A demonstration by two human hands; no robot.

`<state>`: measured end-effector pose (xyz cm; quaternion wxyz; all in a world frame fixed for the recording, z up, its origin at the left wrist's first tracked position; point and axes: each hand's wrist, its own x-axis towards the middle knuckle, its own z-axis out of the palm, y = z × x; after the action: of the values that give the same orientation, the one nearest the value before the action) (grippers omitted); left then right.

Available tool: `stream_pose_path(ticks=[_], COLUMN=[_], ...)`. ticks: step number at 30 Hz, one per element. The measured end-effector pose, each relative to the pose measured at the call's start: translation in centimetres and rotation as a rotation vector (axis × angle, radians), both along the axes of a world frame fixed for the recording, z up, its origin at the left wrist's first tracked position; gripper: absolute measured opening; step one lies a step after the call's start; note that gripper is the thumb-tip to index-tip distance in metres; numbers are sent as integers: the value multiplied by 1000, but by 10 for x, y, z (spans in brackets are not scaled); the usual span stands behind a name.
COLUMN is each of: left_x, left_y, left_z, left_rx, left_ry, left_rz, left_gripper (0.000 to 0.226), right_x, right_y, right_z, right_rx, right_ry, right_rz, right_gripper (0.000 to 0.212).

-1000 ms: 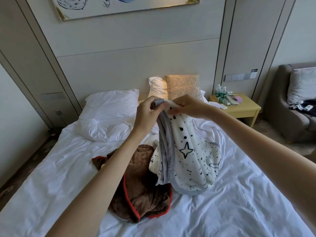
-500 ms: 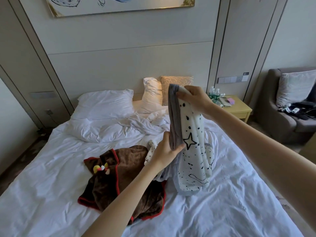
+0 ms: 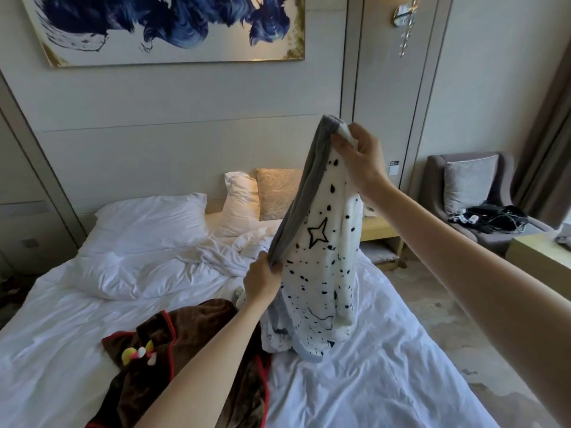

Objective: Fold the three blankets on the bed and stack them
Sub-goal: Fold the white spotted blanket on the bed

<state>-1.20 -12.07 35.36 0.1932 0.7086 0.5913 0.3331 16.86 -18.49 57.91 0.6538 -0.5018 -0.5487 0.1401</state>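
A white blanket (image 3: pixel 321 264) with black spots, a star and a grey edge hangs above the bed (image 3: pixel 355 390). My right hand (image 3: pixel 360 159) grips its top corner, held high. My left hand (image 3: pixel 262 281) pinches the grey edge lower down, so the edge runs taut between both hands. The blanket's lower end rests crumpled on the sheet. A brown blanket (image 3: pixel 197 359) with red trim lies bunched on the bed to the left, partly under my left forearm. A third blanket cannot be made out.
White pillows (image 3: pixel 148 223) and a beige cushion (image 3: pixel 278 193) lie at the headboard. A yellow nightstand (image 3: pixel 380 230) stands to the right of the bed. An armchair (image 3: pixel 482 199) with a cushion and cables sits further right. Bare floor runs along the bed's right side.
My right hand has lifted the blanket corner higher. My left hand has slid down along the grey edge, away from the right hand. The view has tilted upward.
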Motion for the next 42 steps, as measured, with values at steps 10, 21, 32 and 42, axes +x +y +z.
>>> stream_pose_path(ticks=[10,21,32,42], left_x=[-29,-45,-49,-88], left_y=[59,3,-1,-43], left_z=[215,427,179,-7], left_rx=[364,791,237,-301], left_ry=[-256,-211,-82,101], left_rz=[-54,-240,-340,-333], left_gripper=[18,20,21,24], right_x=[55,72,77,33], right_y=[-28,-90,-75,-67], right_z=[89,225,60,-125], right_rx=[236,545,74,-323], right_ry=[273,330,138,57], right_rz=[-229,-221,-7,49], right_gripper=[28,22,10,14])
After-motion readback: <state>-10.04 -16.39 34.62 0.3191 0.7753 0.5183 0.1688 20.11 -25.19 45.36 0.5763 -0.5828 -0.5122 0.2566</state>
